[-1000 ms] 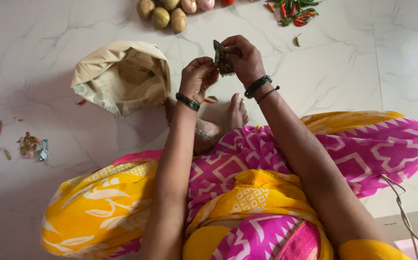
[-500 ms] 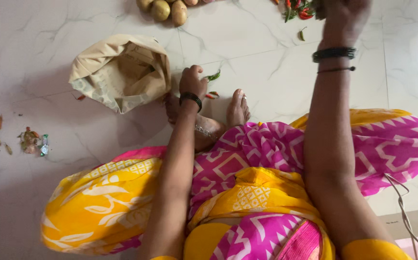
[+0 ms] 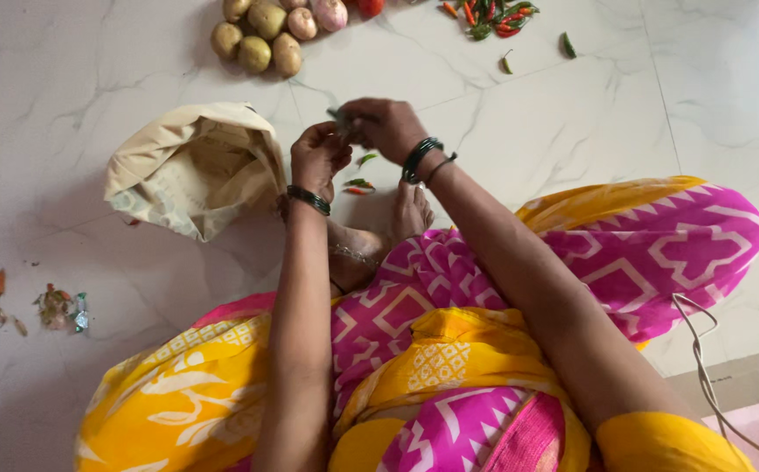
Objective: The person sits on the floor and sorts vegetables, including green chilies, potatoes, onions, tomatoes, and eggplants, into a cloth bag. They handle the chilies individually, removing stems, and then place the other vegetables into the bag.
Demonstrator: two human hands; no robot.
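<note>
Both hands met above the white marble floor, just ahead of the person's bare feet. The right hand had its fingers curled down and pinched on a small dark green chilli, and the left hand came up against it from the other side, its fingers bent in close on the same piece, though how firmly they gripped could not be told. Below the hands, a few loose chillies, green and red, lay on the floor near the toes. To the left sat an open cream cloth bag, slumped with its mouth toward the feet. Up at the top edge, a cluster of potatoes lay well apart from a heap of red and green chillies, with two single green ones beside it. Far left, small scraps were scattered on the floor. A pale cable trailed at the right.
</note>
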